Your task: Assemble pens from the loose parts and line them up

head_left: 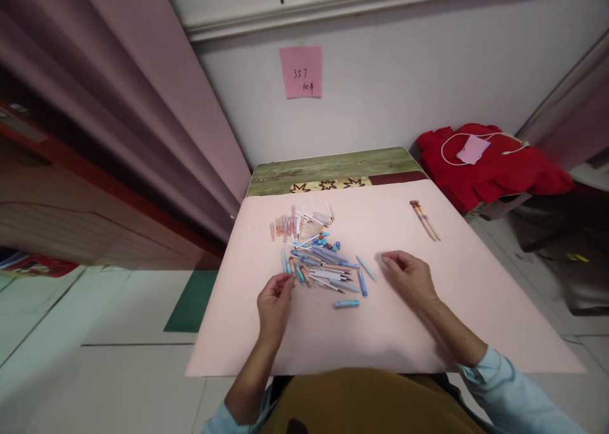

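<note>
A heap of pen parts (320,256), blue and white barrels, caps and refills, lies in the middle of a pale pink sheet (480,294) covering a small table. My left hand (275,302) rests at the heap's near left edge, fingers curled in a pinch beside the nearest pieces; what it holds I cannot make out. My right hand (408,275) lies on the sheet just right of the heap, fingers loosely curled, holding nothing visible. One blue pen barrel (346,304) lies alone between the hands. Two assembled pens (425,220) lie apart at the far right.
The table's green patterned top (333,167) shows beyond the sheet, against a white wall with a pink note (301,72). A red cloth with a white cable (490,161) sits to the right. A curtain (157,110) hangs on the left; tiled floor lies below.
</note>
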{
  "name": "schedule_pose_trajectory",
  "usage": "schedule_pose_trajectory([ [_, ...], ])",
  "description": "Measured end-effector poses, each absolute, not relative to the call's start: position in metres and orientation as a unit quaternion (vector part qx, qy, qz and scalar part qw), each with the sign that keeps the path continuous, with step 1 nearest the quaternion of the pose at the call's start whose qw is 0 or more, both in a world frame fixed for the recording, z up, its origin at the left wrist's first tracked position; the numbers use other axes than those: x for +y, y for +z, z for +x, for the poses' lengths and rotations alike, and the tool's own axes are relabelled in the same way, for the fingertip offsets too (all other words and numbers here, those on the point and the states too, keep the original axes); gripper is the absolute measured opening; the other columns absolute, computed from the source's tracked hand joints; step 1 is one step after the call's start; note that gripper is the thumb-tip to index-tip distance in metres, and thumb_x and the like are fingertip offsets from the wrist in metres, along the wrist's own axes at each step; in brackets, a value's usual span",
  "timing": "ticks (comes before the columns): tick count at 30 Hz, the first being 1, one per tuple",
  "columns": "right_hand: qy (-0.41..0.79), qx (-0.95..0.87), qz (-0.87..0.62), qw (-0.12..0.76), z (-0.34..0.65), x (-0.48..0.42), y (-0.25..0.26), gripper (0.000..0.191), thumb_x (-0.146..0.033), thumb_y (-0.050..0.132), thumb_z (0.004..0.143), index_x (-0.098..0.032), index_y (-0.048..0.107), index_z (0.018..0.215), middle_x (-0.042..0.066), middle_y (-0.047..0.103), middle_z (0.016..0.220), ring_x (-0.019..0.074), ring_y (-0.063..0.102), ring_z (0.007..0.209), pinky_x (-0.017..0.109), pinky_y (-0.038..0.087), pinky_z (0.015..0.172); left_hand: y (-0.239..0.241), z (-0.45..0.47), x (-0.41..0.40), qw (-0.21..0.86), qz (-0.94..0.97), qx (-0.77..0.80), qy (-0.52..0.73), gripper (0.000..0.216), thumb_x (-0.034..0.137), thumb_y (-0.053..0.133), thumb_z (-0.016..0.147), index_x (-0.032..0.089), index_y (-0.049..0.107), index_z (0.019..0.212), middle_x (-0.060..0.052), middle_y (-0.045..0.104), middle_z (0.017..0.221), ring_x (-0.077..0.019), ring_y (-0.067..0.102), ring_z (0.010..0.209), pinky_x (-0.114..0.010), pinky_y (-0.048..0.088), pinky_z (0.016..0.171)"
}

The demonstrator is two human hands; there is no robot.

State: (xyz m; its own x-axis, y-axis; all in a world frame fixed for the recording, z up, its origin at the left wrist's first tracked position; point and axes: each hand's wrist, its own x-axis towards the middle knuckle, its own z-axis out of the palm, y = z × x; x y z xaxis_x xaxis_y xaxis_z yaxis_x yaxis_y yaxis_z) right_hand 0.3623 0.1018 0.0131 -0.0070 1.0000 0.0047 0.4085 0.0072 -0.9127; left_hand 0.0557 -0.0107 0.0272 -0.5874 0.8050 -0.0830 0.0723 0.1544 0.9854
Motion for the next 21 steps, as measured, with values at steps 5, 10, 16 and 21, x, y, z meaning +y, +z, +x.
schedule_pose_trajectory([
  [5,0.391,-0.58,-0.6,0.387,0.349,0.096,0.004,0.039,-0.051,0.06,0.08,-0.017,0.075,0.092,0.003,0.07,0.072,0.0171,0.058,0.063,0.028,0.046,0.06,0.045,0.06,0.018,0.315,0.359,0.657,0.583,0.026,0.037,0.073,0.074,0.016,0.072,0.089,-0.004,0.07,0.079,-0.0135,0.058,0.068,-0.022,0.045,0.06],
  [10,0.333,-0.61,-0.592,0.409,0.347,0.088,-0.001,0.037,-0.05,0.057,0.083,-0.019,0.074,0.092,0.003,0.069,0.073,0.0174,0.058,0.064,0.029,0.048,0.063,0.041,0.075,0.01,0.322,0.381,0.671,0.549,0.021,0.036,0.072,0.076,0.018,0.072,0.086,-0.001,0.068,0.073,-0.0124,0.056,0.062,-0.022,0.044,0.06],
  [16,0.317,-0.629,-0.588,0.398,0.345,0.086,0.0,0.03,-0.045,0.058,0.085,-0.021,0.074,0.093,0.003,0.071,0.078,0.0168,0.059,0.064,0.028,0.048,0.063,0.03,0.093,-0.024,0.284,0.484,0.682,0.47,0.013,0.032,0.069,0.079,0.021,0.073,0.086,-0.003,0.07,0.079,-0.0162,0.061,0.068,-0.026,0.047,0.066],
  [21,0.304,-0.648,-0.588,0.377,0.345,0.086,-0.002,0.026,-0.042,0.058,0.086,-0.022,0.074,0.093,0.002,0.071,0.081,0.0169,0.06,0.066,0.028,0.048,0.066,0.026,0.11,-0.031,0.189,0.709,0.589,0.339,0.017,0.026,0.062,0.086,0.023,0.07,0.1,-0.008,0.069,0.089,-0.0205,0.063,0.084,-0.03,0.048,0.074],
])
